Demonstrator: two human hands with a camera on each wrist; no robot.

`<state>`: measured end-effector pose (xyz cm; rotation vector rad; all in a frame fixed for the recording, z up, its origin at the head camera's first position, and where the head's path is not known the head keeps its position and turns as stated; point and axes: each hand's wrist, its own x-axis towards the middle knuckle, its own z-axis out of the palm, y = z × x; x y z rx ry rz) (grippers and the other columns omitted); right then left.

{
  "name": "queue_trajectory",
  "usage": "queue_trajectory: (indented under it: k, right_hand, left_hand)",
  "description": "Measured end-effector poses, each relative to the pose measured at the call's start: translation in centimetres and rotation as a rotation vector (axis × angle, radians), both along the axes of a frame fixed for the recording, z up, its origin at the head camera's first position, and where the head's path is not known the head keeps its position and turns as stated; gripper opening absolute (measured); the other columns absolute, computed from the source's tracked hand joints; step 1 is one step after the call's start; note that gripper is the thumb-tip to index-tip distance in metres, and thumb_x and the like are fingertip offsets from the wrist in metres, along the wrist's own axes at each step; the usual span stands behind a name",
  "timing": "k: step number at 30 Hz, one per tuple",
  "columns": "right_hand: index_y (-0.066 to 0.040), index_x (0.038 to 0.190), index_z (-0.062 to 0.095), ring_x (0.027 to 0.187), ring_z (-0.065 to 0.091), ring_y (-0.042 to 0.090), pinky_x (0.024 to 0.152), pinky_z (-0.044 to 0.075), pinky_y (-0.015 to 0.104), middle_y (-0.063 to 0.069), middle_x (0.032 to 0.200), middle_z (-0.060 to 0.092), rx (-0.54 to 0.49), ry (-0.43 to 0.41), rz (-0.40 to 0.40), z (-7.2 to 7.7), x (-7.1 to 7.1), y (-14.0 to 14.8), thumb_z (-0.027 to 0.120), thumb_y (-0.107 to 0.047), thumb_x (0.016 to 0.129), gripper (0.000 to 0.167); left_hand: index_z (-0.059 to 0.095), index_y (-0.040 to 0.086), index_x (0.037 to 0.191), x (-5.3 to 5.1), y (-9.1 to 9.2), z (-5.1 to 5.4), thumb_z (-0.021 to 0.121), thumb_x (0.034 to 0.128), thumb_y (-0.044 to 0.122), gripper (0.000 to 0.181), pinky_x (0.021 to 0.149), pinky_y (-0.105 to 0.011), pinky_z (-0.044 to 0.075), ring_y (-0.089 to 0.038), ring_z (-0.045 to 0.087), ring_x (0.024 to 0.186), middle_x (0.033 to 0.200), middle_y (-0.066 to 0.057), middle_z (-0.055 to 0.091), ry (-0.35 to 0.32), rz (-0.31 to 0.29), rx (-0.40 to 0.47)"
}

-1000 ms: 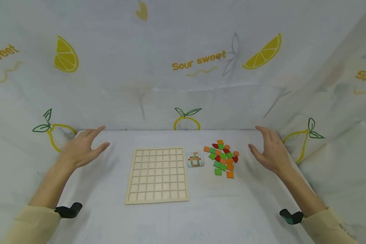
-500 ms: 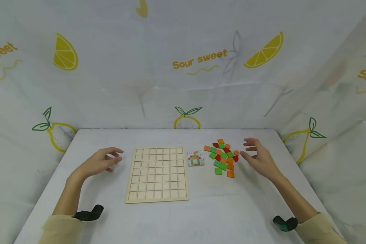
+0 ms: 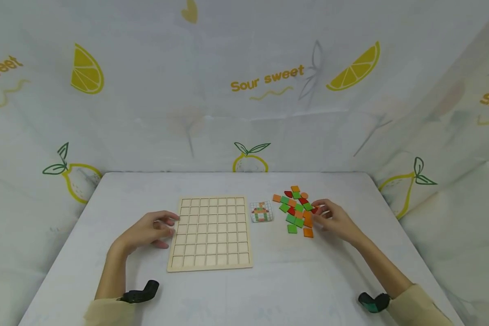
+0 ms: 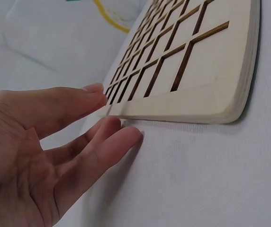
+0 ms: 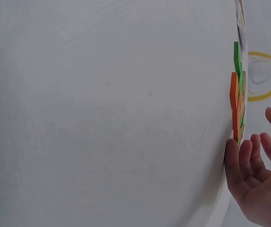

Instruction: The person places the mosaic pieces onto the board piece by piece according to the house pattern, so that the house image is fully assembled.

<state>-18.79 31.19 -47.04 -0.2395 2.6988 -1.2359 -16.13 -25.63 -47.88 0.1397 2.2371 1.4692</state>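
A wooden grid board [image 3: 209, 233] with rows of square cells lies on the table; no pieces are in its cells. My left hand [image 3: 148, 231] is at the board's left edge, fingers loosely bent; in the left wrist view the hand [image 4: 64, 146] has thumb and fingers apart beside the board's rim [image 4: 187, 106]. A small pattern card [image 3: 261, 212] lies right of the board. Flat green, orange and red pieces [image 3: 299, 222] form a loose cluster beyond it. At the cluster's right side is my right hand [image 3: 336, 222], also seen in the right wrist view [image 5: 261, 184], fingers relaxed and parted.
The white tabletop [image 3: 269, 294] extends in front of the board and pieces. A white cloth with lemon prints [image 3: 249, 164] rises behind the table and at both sides. A black device [image 3: 140, 293] is on the left wrist, another [image 3: 373, 302] on the right.
From beyond the sides of the layout, both hands have come inward and down: the left to the board's left edge, the right to the right side of the pieces. Board and card look unmoved.
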Motion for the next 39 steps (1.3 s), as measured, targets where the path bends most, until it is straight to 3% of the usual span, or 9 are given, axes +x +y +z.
queue_trajectory:
  k: [6,12,20,32,39]
  right_hand:
    - [0.006,0.138,0.058,0.088,0.062,0.02,0.069,0.061,0.024,0.017,0.108,0.065,-0.031,-0.044,0.019,-0.5,-0.3,0.3,0.071,-0.013,0.104,0.041]
    - [0.003,0.139,0.06,0.091,0.064,0.021,0.07,0.06,0.023,0.012,0.108,0.063,-0.017,-0.094,-0.009,-0.7,-0.6,0.5,0.072,-0.019,0.105,0.043]
    - [0.005,0.135,0.063,0.086,0.061,0.019,0.066,0.056,0.023,0.012,0.104,0.062,-0.048,-0.094,0.025,-0.8,-0.6,0.4,0.073,-0.013,0.102,0.039]
    - [0.0,0.117,0.078,0.076,0.055,0.011,0.063,0.048,0.018,0.005,0.09,0.061,0.016,-0.064,0.094,-1.8,-1.1,-0.6,0.086,-0.017,0.093,0.03]
    - [0.0,0.116,0.077,0.075,0.052,0.011,0.061,0.044,0.017,0.003,0.087,0.059,0.008,-0.066,0.061,-2.0,-0.8,-1.2,0.091,-0.017,0.089,0.035]
  left_hand:
    - [0.057,-0.001,0.151,0.4,0.3,-0.8,0.077,0.0993,0.016,0.057,0.081,-0.037,0.069,-0.019,0.067,0.107,0.144,-0.023,0.06,-0.025,0.059,0.03]
    - [0.062,-0.004,0.147,0.7,0.7,-1.5,0.077,0.0977,0.009,0.053,0.081,-0.034,0.069,-0.012,0.074,0.101,0.122,-0.018,0.075,-0.022,0.173,0.057]
    - [0.066,-0.003,0.143,0.9,1.5,-1.6,0.078,0.0956,0.007,0.05,0.075,-0.032,0.069,-0.013,0.075,0.093,0.112,-0.013,0.076,-0.021,0.257,0.036]
    - [0.066,-0.003,0.143,1.0,1.7,-1.4,0.083,0.0936,0.006,0.053,0.075,-0.031,0.069,-0.013,0.074,0.09,0.103,-0.008,0.075,-0.051,0.297,0.024]
    - [0.066,-0.003,0.144,1.0,1.7,-1.6,0.083,0.0937,0.005,0.054,0.075,-0.03,0.069,-0.013,0.074,0.086,0.098,-0.005,0.076,-0.058,0.298,0.027]
